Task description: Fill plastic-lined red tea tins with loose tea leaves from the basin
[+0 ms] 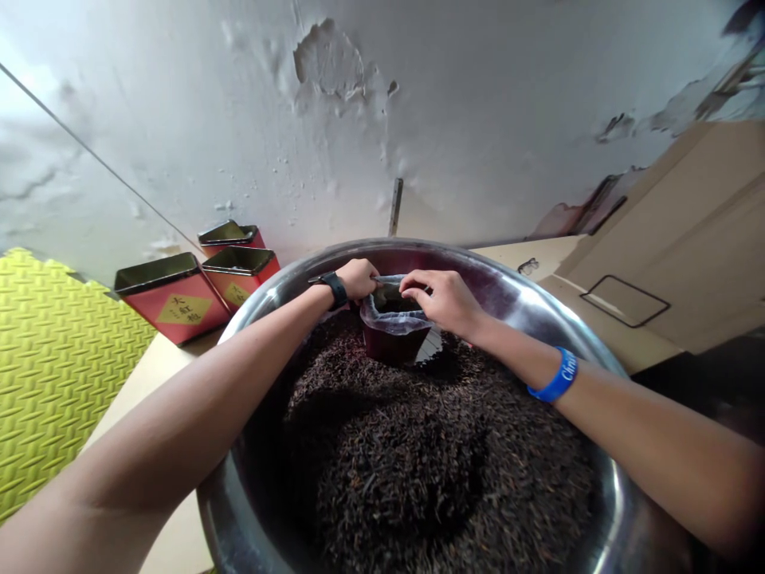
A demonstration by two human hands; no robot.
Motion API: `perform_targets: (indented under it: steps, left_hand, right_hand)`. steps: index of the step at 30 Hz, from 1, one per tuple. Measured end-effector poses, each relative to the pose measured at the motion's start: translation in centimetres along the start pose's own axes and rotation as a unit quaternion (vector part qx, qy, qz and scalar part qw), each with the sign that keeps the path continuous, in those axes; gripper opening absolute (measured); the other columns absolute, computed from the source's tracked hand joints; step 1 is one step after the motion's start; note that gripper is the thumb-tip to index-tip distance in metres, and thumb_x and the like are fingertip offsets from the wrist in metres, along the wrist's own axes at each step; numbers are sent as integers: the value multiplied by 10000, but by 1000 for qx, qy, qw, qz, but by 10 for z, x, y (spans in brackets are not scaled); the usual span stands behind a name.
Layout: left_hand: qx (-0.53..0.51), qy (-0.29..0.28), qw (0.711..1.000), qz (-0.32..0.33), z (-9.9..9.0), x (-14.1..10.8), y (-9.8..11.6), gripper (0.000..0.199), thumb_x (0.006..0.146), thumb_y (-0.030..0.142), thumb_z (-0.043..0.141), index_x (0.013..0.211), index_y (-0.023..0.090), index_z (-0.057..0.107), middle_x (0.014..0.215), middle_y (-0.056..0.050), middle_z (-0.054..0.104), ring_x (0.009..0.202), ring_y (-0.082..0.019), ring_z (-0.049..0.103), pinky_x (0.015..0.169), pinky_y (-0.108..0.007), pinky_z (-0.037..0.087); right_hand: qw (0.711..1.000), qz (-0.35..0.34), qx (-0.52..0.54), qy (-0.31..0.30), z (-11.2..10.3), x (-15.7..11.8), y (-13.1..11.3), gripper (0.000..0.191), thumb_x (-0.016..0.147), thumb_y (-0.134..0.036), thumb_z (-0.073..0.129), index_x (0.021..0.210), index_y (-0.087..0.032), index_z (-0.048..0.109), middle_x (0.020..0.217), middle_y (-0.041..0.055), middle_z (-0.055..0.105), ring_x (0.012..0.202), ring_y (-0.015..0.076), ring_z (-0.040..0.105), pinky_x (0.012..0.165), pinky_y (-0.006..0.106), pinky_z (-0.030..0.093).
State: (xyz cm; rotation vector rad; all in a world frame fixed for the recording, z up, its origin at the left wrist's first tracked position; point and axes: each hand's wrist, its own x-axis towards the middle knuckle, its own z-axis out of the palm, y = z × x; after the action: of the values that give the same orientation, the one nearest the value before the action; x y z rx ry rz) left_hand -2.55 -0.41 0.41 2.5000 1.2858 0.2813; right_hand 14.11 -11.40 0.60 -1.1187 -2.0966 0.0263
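A dark red tin stands on loose dark tea leaves at the far side of a big metal basin. Its mouth has a clear plastic bag as a liner, turned out over the rim. My left hand, below a black watch, is closed on the bag at the left rim. At the right rim my right hand pinches the bag's edge between thumb and fingers. The inside of the tin is dark, and how full it is cannot be made out. A pale, shiny patch shows at the tin's right foot.
Left of the basin stand several open red tins with yellow labels. Yellow foam matting lies at far left. A cardboard box is at right, with a pair of glasses nearby. Behind is a peeling wall.
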Motion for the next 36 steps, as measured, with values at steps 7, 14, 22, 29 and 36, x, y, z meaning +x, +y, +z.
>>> perform_targets:
  steps: [7,14,22,29,36]
  left_hand:
    - [37,18,999,10,-1,0,-3,292,743,343,484,815,160,700,581,-35,621,484,-98,498,476,-195,339]
    - [56,25,998,25,-2,-1,-5,317,734,370,468,816,172,702,634,-27,641,545,-104,500,499,-188,329]
    - [50,23,998,36,-3,-1,-6,333,743,400,467,806,173,702,617,-25,631,524,-101,491,481,-193,315]
    - [50,17,998,37,-2,1,-7,315,744,390,466,811,188,698,600,-17,624,538,-110,507,489,-197,320]
    - [59,12,998,35,-4,-2,-2,302,751,360,468,800,163,693,618,-24,622,538,-104,481,494,-200,311]
  right_hand:
    - [998,3,55,42,4,-2,-2,345,790,-120,474,1124,-190,522,1034,55,598,815,139,570,724,287,472]
    - [976,-82,105,-173,25,-14,-27,213,818,-169,483,988,-188,609,943,39,643,863,152,584,811,297,443]
    - [912,-3,102,-398,82,-51,-4,530,818,-447,488,1262,-160,445,1306,115,445,1192,224,406,1007,338,303]
    - [893,57,64,-441,86,-49,-7,608,773,-564,465,1226,-159,454,1233,143,472,1136,265,437,949,367,356]
    - [869,23,39,-493,72,-38,-14,549,772,-555,448,1148,-161,520,1071,124,564,872,228,557,761,343,444]
